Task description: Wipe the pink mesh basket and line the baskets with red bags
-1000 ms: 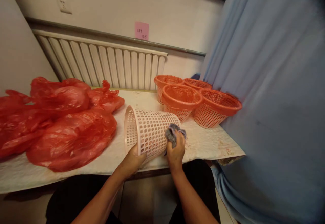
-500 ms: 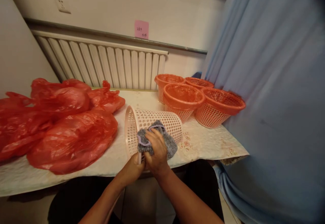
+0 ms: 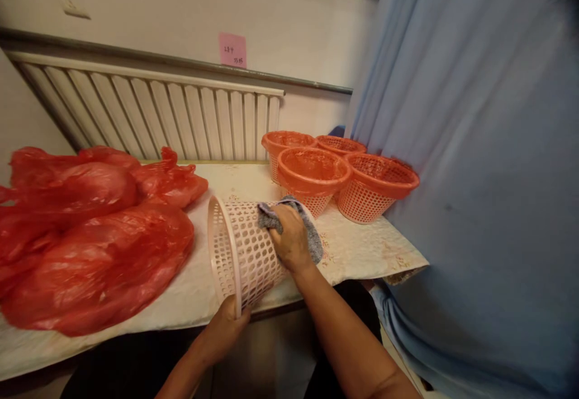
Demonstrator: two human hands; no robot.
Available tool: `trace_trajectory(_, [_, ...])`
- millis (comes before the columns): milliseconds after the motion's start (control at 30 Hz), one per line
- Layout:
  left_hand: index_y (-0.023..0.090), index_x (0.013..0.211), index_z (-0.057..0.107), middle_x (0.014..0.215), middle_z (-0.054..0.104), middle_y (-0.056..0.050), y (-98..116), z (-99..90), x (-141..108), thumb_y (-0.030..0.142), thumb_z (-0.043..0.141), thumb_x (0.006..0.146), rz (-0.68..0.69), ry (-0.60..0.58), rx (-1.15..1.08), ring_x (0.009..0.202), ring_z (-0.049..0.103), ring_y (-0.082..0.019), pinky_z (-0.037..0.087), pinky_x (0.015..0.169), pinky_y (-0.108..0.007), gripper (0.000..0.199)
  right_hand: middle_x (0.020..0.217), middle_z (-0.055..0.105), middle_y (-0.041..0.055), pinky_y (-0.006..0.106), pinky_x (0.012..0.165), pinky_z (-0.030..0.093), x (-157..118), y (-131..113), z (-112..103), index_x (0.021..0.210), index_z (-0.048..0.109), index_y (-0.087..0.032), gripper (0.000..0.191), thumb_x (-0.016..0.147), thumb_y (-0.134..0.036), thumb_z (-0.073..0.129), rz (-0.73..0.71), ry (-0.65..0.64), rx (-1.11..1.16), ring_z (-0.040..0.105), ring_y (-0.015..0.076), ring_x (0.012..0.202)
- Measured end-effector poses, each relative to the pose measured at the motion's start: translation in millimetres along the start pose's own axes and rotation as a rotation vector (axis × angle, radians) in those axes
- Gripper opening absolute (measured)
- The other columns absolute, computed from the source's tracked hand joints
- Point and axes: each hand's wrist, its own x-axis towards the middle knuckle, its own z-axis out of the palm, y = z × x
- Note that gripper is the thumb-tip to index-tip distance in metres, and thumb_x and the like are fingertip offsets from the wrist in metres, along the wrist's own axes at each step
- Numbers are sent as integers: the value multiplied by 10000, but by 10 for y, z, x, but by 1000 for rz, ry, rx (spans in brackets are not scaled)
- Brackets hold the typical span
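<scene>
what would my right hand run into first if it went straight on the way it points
Your right hand would first press into the grey cloth at its fingers, then probably the pale basket's mesh side, though depth is hard to judge from one view.

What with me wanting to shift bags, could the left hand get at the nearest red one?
Probably, if the left hand lets go of the pale basket; only tablecloth shows between it and the red bag.
</scene>
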Motion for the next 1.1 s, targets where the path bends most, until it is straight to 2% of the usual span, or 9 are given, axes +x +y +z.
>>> trace_trajectory(167, [194, 1095, 724, 1128, 728, -91, -28, 64, -42, 317, 575, 823, 22, -52, 31, 1252, 546, -303, 297, 1154, -499, 333, 1001, 660, 61, 355, 896, 448, 62, 515, -204, 1050, 656, -197, 309, 798, -139, 487, 214, 68, -158, 553, 216, 964])
trace_trajectory(267, [196, 1073, 732, 1082, 740, -96, -29, 76, -62, 322, 557, 828, 23, -76, 49, 1260, 540, -307, 278, 1162, -504, 327, 986, 652, 60, 346, 882, 435, 10, 664, -254, 1042, 648, -191, 301, 802, -146, 472, 278, 118, -167, 542, 214, 950])
trace_trajectory(467, [169, 1063, 721, 1143, 720, -107, 19, 75, -51, 344, 657, 750, -20, 6, 7, 1200, 586, -323, 376, 1110, -483, 365, 1010, 635, 67, 363, 923, 406, -101, 629, -186, 1059, 627, -187, 308, 806, -151, 454, 291, 216, -151, 514, 221, 1005])
trace_trajectory(633, [112, 1196, 640, 1222, 679, -141, 328, 74, 87, 462, 644, 783, -39, 187, -165, 1170, 610, -309, 420, 1076, -470, 541, 1059, 633, 80, 390, 948, 404, -123, 622, -170, 1095, 620, -188, 338, 809, -155, 442, 288, 215, -146, 507, 228, 1041])
trace_trajectory(733, [95, 1234, 609, 1220, 677, -158, 492, 48, 157, 488, 657, 773, -41, 251, -244, 1165, 613, -318, 444, 1049, -476, 607, 1091, 637, 78, 388, 966, 406, -140, 645, -183, 1124, 616, -190, 371, 800, -147, 442, 296, 233, -126, 520, 225, 1055])
trace_trajectory(833, [96, 1246, 595, 1230, 671, -161, 531, 5, 174, 491, 662, 767, -47, 243, -266, 1156, 619, -312, 443, 1052, -465, 624, 1120, 638, 77, 385, 976, 411, -178, 661, -193, 1152, 607, -186, 397, 791, -148, 445, 332, 255, -105, 530, 223, 1066])
trace_trajectory(1100, [91, 1210, 606, 1234, 667, -161, 398, -62, 134, 526, 664, 760, -88, 206, -244, 1151, 624, -304, 454, 1050, -442, 629, 1182, 630, 105, 426, 1018, 403, -353, 669, -189, 1186, 591, -172, 420, 790, -167, 453, 382, 333, -103, 531, 239, 1133])
